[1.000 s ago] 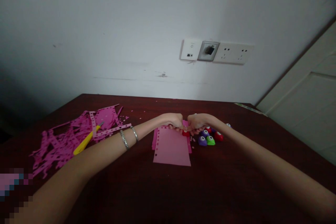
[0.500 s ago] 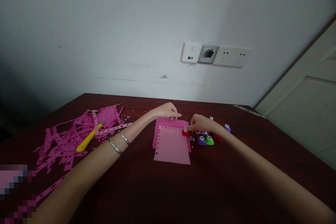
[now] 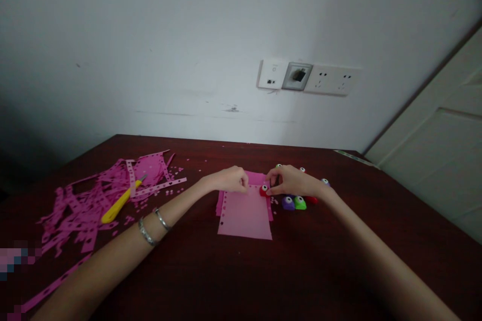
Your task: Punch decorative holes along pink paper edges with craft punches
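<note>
A light pink sheet (image 3: 244, 215) with small holes along its top and left edges lies on darker pink sheets (image 3: 257, 177). My left hand (image 3: 234, 179) is curled closed over the upper part of the light sheet; whether its fingers pinch anything is hidden. At the sheet's upper right corner sits a small red craft punch (image 3: 264, 190) with a white and black eye-like button. My right hand (image 3: 289, 179) holds this punch, thumb at its near side and forefinger behind. Beside that hand are a purple punch (image 3: 288, 204) and a green punch (image 3: 300, 203).
More punches, including another purple one (image 3: 325, 182), lie partly behind my right hand. Left on the dark table (image 3: 241, 281) is a heap of punched pink strips (image 3: 86, 200), with a yellow-handled craft knife (image 3: 119, 206) on top. The wall (image 3: 169, 50) borders the table's back.
My left hand has moved nearer and lower onto the sheet, its fingers now curled in. My right forefinger has left the punch's button, and thumb and finger now grip its sides.
</note>
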The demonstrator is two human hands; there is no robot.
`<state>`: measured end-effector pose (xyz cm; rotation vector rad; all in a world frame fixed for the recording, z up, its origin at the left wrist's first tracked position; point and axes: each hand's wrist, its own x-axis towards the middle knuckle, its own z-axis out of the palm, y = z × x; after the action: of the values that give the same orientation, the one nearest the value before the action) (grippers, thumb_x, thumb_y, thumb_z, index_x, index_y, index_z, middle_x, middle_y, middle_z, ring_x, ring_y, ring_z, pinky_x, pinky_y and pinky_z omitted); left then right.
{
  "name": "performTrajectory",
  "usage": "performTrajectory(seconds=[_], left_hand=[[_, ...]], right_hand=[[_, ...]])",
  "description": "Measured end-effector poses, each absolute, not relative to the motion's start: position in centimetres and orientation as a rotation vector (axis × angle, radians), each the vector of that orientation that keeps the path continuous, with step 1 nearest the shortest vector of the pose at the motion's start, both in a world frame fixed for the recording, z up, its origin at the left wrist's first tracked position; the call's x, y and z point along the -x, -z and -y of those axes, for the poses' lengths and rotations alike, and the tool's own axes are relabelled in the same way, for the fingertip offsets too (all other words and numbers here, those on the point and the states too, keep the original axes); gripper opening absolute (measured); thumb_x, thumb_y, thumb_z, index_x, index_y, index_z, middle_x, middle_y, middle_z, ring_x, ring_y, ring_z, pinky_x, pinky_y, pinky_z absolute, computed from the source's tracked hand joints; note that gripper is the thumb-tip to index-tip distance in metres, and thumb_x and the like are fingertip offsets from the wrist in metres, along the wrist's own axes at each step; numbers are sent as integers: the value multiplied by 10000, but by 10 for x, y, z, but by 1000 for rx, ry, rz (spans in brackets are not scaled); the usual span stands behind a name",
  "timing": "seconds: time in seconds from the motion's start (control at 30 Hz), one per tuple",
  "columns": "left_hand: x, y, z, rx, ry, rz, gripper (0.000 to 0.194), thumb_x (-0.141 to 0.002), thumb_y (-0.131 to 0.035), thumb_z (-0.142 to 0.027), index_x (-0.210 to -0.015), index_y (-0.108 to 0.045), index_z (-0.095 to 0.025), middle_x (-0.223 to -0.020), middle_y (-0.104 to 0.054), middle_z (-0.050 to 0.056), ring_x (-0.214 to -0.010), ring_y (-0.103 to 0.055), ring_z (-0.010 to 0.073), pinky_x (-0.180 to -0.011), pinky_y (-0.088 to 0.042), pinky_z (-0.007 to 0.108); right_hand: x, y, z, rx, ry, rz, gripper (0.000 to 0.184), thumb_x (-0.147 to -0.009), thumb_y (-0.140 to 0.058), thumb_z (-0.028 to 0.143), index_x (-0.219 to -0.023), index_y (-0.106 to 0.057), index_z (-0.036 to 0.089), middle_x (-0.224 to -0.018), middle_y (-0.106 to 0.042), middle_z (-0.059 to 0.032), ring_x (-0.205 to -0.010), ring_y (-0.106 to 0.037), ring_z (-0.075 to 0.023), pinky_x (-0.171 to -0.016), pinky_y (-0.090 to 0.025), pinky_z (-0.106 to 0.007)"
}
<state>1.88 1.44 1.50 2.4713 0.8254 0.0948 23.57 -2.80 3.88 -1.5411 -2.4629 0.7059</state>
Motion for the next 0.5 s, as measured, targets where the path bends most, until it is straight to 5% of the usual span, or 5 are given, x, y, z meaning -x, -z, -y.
performTrajectory(seconds=[0.5], left_hand=[[-18, 0, -17, -2397, 3, -763, 274, -707, -602, -395, -598, -588, -145, -578, -553, -19, -499, -408, 67, -484, -256, 222]], right_hand=[[-236, -15, 21, 1496, -583, 2563, 323, -658, -670, 378, -899, -674, 163, -843, -638, -60, -717, -548, -170, -591, -369, -247]])
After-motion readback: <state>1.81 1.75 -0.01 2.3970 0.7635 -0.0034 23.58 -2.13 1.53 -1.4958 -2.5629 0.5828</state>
